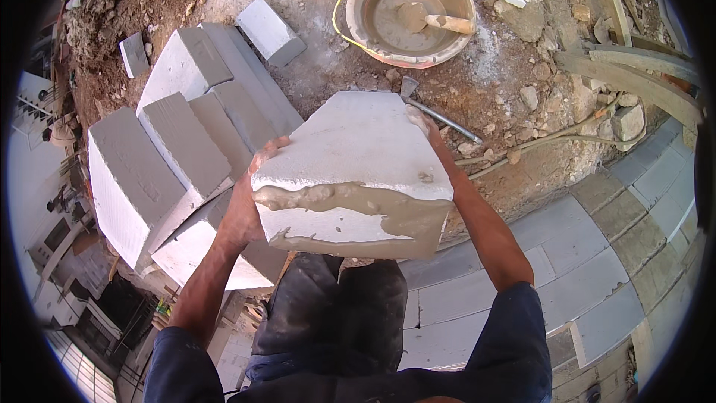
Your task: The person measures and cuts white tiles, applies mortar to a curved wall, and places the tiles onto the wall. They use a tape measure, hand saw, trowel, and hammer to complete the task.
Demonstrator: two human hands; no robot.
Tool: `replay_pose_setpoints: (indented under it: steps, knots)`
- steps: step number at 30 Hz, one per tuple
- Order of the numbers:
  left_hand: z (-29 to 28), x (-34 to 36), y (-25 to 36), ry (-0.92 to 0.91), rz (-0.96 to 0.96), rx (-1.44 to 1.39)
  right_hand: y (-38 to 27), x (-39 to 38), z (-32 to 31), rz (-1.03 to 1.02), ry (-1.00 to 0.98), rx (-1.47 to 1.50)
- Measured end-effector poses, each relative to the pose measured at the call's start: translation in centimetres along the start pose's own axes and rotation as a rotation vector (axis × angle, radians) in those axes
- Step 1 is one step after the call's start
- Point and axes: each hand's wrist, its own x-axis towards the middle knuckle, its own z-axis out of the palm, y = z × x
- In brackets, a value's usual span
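Note:
Between both hands I hold up a large white aerated concrete block (350,138) in front of my legs. Wet grey mortar (328,200) is smeared along the edges of its near end face, with a bare white patch in the middle. My left hand (261,168) grips the block's left side, fingers curled on its edge. On the opposite side my right hand (429,125) presses against the far right edge; its fingertips are partly hidden. Past the block, a hammer (447,119) with a metal handle lies on the dirt.
Several white blocks (142,172) are stacked at the left, with a loose block (270,31) beyond them. A bucket (358,7) of mortar holds a tool with a wooden handle (450,24). A block wall (522,261) runs along the right. Wooden planks (634,78) and a hose (552,138) lie at the far right.

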Motion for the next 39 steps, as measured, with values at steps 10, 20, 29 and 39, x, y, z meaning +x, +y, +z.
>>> replay_pose_setpoints:
  steps: [10, 20, 29, 39]
  knots:
    - [14.0, 1.8, -10.0, 0.745, -0.558, -1.301, -3.5, -1.1, -2.5, 0.373, 0.105, 0.289]
    - [16.5, 5.4, -16.1, 0.766, -0.187, -0.529, -8.9, -0.1, -2.1, 0.402, 0.153, -0.038]
    - [17.3, 2.1, -13.2, 0.568, -0.272, -0.545, -18.5, -0.3, -1.9, 0.272, 0.121, -0.329]
    - [17.6, -7.8, -1.9, 0.362, -0.219, -0.59, -46.8, -9.0, -17.8, 0.368, 0.182, -0.478]
